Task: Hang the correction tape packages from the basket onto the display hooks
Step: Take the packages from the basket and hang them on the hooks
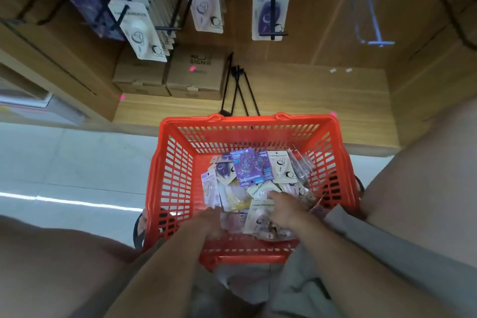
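Hands: both are down inside the red basket (178,175); the left hand (210,222) sits at the near-left of the pile with its fingers curled downward, and I cannot tell whether it holds anything. The right hand (285,210) lies on a pale package (259,217), fingers bent over it, seemingly gripping it.
Task items: correction tape packages (254,183) lie in a loose, overlapping heap on the basket floor, a purple card (246,166) on top toward the far side.
Destination: display hooks (273,0) on the wooden wall above already carry stock; the left hook (121,17) looks nearly full, and the blue hook (371,18) at far right looks bare.
Risk, tangling: the packs overlap, so lifting one may drag a neighbour up and drop it outside the basket.
Risk, wrong row: designs are mixed, so a pale pack could end up behind a purple one if the print is not checked.
Risk, missed hole: the hang holes are too small to see, so a hurried push could bend the card.
Risk, spare hooks: loose black hooks (238,85) lean just behind the basket and could snag a sleeve.
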Demonstrator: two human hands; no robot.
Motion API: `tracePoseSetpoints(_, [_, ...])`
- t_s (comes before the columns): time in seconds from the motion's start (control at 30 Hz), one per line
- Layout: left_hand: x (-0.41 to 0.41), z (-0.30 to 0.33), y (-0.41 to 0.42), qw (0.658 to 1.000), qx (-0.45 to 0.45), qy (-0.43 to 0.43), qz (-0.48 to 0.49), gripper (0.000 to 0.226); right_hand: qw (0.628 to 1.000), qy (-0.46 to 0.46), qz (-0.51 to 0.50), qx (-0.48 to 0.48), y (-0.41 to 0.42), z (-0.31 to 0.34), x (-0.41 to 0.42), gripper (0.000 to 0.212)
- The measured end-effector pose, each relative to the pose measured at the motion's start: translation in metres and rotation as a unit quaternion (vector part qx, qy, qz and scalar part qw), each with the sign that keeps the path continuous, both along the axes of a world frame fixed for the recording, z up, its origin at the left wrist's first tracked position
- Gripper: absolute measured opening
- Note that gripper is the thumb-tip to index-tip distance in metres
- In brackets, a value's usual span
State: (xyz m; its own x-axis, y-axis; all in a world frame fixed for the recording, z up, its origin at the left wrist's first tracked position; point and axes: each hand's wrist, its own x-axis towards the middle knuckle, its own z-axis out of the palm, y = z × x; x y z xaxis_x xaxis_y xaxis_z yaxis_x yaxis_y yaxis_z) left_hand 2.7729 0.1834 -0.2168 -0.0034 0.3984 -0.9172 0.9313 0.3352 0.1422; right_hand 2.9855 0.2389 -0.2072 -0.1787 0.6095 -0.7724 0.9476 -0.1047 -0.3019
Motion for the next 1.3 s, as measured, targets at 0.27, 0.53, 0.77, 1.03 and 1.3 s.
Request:
tracePoseSetpoints(0.27, [-0.001, -0.011, -0.002, 0.999, 0.017, 0.034, -0.027, 0.091, 0.997, -0.003, 0.074, 0.030, -0.001, -0.004, 0.008, 0.014])
tracePoseSetpoints(0.53, [0.002, -0.015, 0.006, 0.998, 0.053, -0.009, 0.020, 0.066, 0.987, 0.116, -0.104, 0.030, 0.010, 0.004, 0.015, 0.016])
tracePoseSetpoints(0.77, [0.010, -0.001, 0.023, 0.929, 0.116, -0.207, 0.284, 0.056, 0.919, 0.279, -0.275, -0.043, 0.021, 0.016, 0.005, 0.012])
tracePoseSetpoints(1.03, [-0.005, 0.007, 0.018, 0.881, 0.199, -0.233, 0.362, 0.024, 0.935, 0.233, -0.241, -0.111, 0.010, 0.015, 0.000, 0.036])
tracePoseSetpoints(1.3, [-0.024, -0.003, 0.006, 0.877, 0.245, -0.076, 0.407, 0.039, 0.967, 0.044, 0.187, -0.168, -0.036, 0.009, -0.026, 0.050])
